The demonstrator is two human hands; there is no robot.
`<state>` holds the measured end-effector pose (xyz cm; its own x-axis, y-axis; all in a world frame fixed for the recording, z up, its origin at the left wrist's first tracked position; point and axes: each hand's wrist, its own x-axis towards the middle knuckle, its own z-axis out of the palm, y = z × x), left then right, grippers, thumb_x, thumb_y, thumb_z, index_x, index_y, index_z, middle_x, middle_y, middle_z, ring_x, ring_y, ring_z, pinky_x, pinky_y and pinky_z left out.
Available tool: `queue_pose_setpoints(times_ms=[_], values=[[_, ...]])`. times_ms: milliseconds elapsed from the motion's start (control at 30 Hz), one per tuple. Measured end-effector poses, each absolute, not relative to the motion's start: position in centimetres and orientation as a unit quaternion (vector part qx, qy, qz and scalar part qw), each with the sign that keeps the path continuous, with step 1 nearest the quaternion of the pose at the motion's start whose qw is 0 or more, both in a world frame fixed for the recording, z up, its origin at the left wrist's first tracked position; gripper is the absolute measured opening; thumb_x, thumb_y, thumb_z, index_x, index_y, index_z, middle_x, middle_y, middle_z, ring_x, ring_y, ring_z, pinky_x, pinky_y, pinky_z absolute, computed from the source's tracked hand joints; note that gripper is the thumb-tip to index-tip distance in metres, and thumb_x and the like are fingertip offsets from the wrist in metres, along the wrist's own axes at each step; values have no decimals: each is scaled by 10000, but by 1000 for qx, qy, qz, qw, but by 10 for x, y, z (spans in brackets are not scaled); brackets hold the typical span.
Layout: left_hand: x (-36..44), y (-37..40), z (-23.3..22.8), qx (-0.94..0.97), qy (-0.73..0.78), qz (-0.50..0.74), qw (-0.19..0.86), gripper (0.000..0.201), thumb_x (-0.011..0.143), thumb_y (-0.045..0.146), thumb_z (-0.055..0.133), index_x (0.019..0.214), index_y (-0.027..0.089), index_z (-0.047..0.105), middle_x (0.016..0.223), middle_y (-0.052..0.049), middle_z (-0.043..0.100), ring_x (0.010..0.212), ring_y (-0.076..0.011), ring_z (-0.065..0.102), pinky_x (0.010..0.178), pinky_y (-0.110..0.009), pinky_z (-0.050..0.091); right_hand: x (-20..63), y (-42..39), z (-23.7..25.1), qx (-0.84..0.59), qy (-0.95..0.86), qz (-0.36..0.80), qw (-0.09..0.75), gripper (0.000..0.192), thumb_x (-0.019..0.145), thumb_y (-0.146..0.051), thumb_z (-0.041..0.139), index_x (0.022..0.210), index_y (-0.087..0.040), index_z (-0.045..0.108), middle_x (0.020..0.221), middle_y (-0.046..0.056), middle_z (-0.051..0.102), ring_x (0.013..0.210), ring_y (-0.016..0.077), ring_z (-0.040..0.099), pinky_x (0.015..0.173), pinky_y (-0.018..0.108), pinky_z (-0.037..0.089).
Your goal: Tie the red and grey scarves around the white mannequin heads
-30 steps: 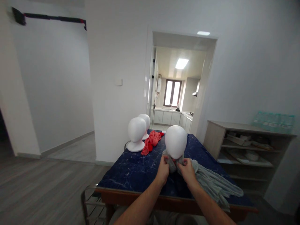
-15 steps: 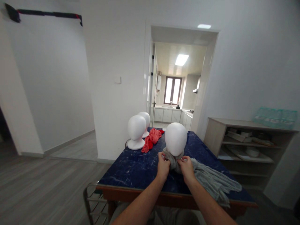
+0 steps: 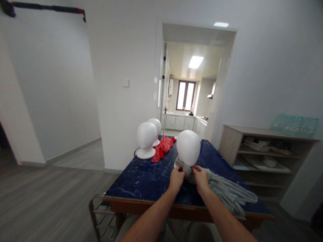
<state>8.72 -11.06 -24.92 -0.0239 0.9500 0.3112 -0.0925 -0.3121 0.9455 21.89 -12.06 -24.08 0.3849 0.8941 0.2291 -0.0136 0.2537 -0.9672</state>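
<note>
— Both grips are closed: left hand [image 3: 176, 177] and right hand [image 3: 201, 177] each pinch a fold of the pale grey woven scarf [image 3: 222, 191] right at the neck of the nearest smooth white foam mannequin head [image 3: 188, 148].

— Where does the rest of the scarf lie?

— It wraps the neck just above the knuckles, and its long tail trails away to the right of the right hand, across the dark blue marbled surface [image 3: 141, 181] toward the near right corner.

— What is different from a second ago?

— The hands have risen a little and drawn closer together. A second ago they sat lower with the cloth bunched loosely between them; now the fabric sits snug under the chin line, gathered between the two grips. I judge that the wrap is being tightened or knotted at the front, and that it is not finished, since most of the length still lies loose.

— Anything else beyond the hands?

— Further off and to the left stand two more white foam heads [image 3: 146, 139], one behind the other, with a crumpled coral-red cloth [image 3: 163, 148] lying just beside them. To the right of the right hand, off the surface, a light wooden shelf unit [image 3: 264, 148] holds papers and a bowl.
</note>
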Motion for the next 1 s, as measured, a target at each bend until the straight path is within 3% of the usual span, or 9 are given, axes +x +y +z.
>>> queue_pose_setpoints(times_ms=[167, 333, 633, 800, 1000], values=[[89, -116, -243, 536, 389, 604, 443, 281, 680, 74, 706, 921, 198, 781, 978, -98, 806, 923, -285, 731, 864, -340, 527, 216, -134, -237, -493, -469, 333, 653, 436, 823, -592, 645, 854, -172, 758, 930, 93, 798, 914, 261, 710, 816, 319, 539], [92, -117, -245, 551, 390, 598, 432, 268, 699, 76, 740, 937, 195, 765, 936, -94, 794, 877, -276, 713, 830, -331, 515, 209, -140, -243, -460, -519, 334, 638, 370, 750, -467, 765, 984, -187, 704, 999, 88, 798, 950, 256, 726, 875, 330, 537], [95, -113, -247, 543, 436, 584, 417, 180, 673, 80, 794, 792, 206, 744, 807, -72, 759, 806, -260, 684, 793, -319, 477, 213, -128, -242, -509, -512, 305, 621, 355, 669, -358, 681, 987, -202, 665, 842, 76, 787, 799, 275, 738, 710, 323, 529], [93, -109, -248, 551, 466, 565, 400, 116, 692, 117, 795, 762, 192, 741, 799, -70, 767, 791, -254, 691, 753, -306, 478, 222, -124, -240, -548, -564, 212, 580, 341, 686, -307, 585, 1003, -207, 663, 887, 72, 786, 828, 272, 734, 753, 332, 517], [91, -106, -254, 516, 419, 585, 465, 107, 694, 183, 793, 796, 177, 762, 801, -65, 766, 767, -234, 682, 725, -285, 478, 240, -122, -241, -583, -577, 166, 548, 304, 748, -270, 567, 1039, -228, 640, 871, 41, 764, 811, 251, 727, 741, 324, 497]])
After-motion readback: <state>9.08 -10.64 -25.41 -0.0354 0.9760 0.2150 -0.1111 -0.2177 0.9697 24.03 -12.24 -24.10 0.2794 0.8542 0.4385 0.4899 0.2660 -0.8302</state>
